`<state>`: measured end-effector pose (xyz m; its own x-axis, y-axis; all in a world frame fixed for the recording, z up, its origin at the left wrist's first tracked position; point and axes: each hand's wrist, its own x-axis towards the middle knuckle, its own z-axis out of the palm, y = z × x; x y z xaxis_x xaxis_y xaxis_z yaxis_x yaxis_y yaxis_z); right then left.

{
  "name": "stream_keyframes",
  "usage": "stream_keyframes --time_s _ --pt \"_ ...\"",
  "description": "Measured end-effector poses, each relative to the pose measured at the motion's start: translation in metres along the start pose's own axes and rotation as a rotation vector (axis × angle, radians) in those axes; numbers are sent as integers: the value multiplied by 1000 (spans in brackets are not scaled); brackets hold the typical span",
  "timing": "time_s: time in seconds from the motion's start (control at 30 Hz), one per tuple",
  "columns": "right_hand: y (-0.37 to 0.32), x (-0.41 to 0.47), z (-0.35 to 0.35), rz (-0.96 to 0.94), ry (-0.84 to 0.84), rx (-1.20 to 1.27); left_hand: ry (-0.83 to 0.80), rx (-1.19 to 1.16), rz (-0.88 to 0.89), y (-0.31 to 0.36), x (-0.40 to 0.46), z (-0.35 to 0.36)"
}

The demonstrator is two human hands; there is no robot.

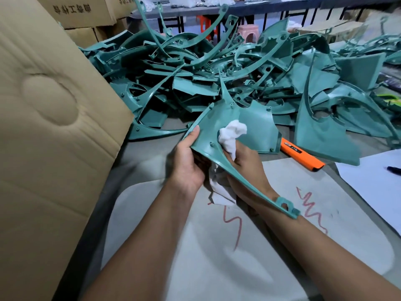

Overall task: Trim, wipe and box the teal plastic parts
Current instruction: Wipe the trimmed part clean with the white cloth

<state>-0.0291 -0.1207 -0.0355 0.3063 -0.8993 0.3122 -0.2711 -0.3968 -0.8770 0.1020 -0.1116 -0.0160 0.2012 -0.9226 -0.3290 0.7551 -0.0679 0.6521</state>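
Both forearms reach up from the near edge of the table (152, 153), over a grey sheet (217, 257) scrawled with red marks. At their ends the left hand (186, 161) grips the left edge of a teal part (253, 127), thumb lying along its upper face and fingers curled beneath, while the right hand (245, 164) sits under and behind the part's long tapering arm, fingers bunched round a white cloth (231, 135) that it presses against the part's broad face. That part is held in the air above the middle of the table, its thin arm running down across the right wrist to a small ringed tab. Just beyond it, toward the right side, an orange knife (303, 156) lies on the table, and behind that a tangled pile of teal parts (217, 68) fills the far half. A tall cardboard box (54, 127) stands along the left edge, and white paper (373, 183) with a pen (393, 169) sits at the right edge. Wiping looks to be the step in hand — boxing would follow. The risk, as I judge it, is the slender arm: it could flex or snap if the cloth is pushed hard while only one edge is held, and its tab could snag the wrist or catch the box flap — enough to twist the part out of the left hand.
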Motion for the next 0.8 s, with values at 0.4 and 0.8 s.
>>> stream_keyframes --time_s 0.4,0.8 --pt "-2 13 -5 108 -43 -84 27 -28 52 8 1 -6" --pt "-10 18 -17 275 -140 857 95 124 283 -11 2 -16"
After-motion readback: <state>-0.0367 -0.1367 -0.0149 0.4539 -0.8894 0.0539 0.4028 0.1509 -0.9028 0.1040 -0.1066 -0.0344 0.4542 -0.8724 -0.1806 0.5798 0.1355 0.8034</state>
